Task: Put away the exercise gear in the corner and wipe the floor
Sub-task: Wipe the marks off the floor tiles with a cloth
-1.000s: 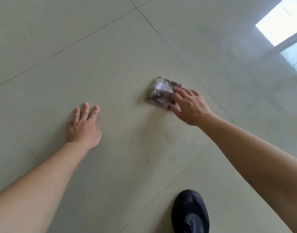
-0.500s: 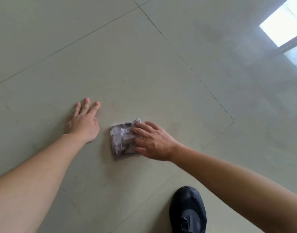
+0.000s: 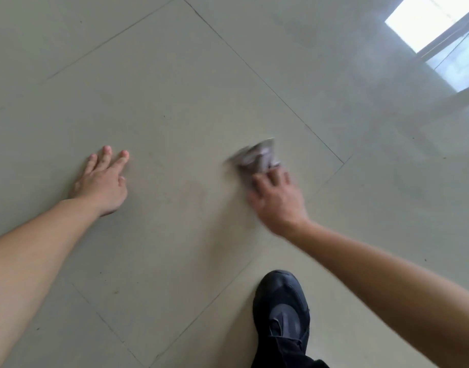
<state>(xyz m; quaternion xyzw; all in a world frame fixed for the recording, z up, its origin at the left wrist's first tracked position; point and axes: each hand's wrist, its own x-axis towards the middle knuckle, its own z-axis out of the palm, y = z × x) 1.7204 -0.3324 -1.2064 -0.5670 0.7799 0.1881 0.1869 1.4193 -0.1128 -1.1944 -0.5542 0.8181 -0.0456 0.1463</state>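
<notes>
A crumpled grey cloth [image 3: 255, 156] lies on the pale tiled floor [image 3: 175, 83], right of centre and blurred by motion. My right hand [image 3: 277, 200] presses its fingers down on the cloth's near edge. My left hand [image 3: 102, 181] rests flat on the floor at the left, fingers spread, holding nothing. No exercise gear is in view.
A foot in a black shoe [image 3: 281, 312] stands on the floor at the bottom, right of centre. A bright window reflection [image 3: 427, 19] lies on the glossy tiles at the top right. Dark grout lines cross the floor diagonally.
My right hand has swept the cloth back to the right and away from my left hand, after dragging it leftward. My left hand has stayed planted.
</notes>
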